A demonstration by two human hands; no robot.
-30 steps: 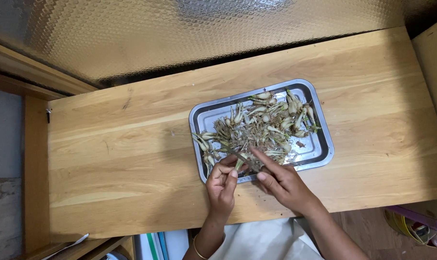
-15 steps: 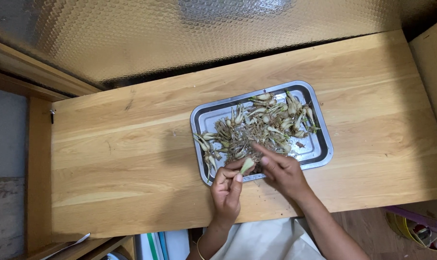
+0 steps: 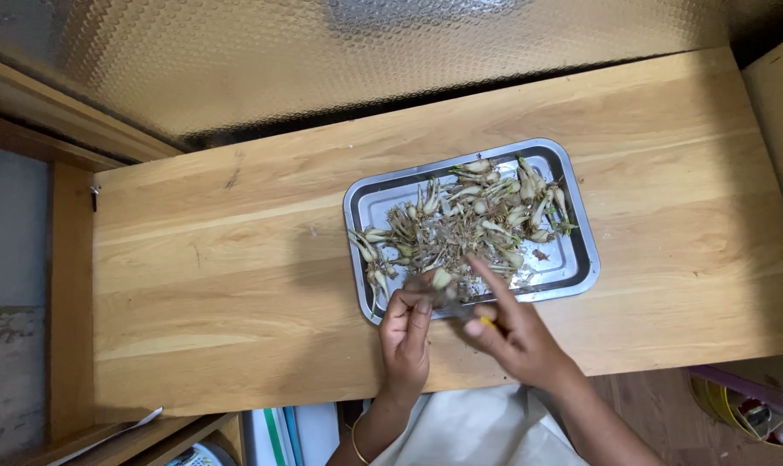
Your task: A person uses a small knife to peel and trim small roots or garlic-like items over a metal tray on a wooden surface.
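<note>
A rectangular metal tray (image 3: 581, 259) lies on the wooden tabletop (image 3: 227, 285) and holds a pile of small pale bulbs with roots and green stubs (image 3: 469, 220). My left hand (image 3: 406, 332) is at the tray's near edge, pinching one small bulb (image 3: 441, 279) between its fingertips. My right hand (image 3: 516, 336) is close beside it, gripping a small knife (image 3: 473, 316) with a yellow bit of handle, its forefinger stretched toward the bulb. The blade is mostly hidden between my hands.
An embossed metallic sheet (image 3: 322, 60) runs along the back of the table. A wooden panel (image 3: 779, 129) stands at the right, a wooden frame (image 3: 68, 285) at the left. White cloth (image 3: 469, 427) lies below the table edge, and coloured items (image 3: 745, 414) sit at bottom right.
My right hand has drawn back from the pile toward my left hand. The left hand now holds a bulb raised at the tray's near edge.
</note>
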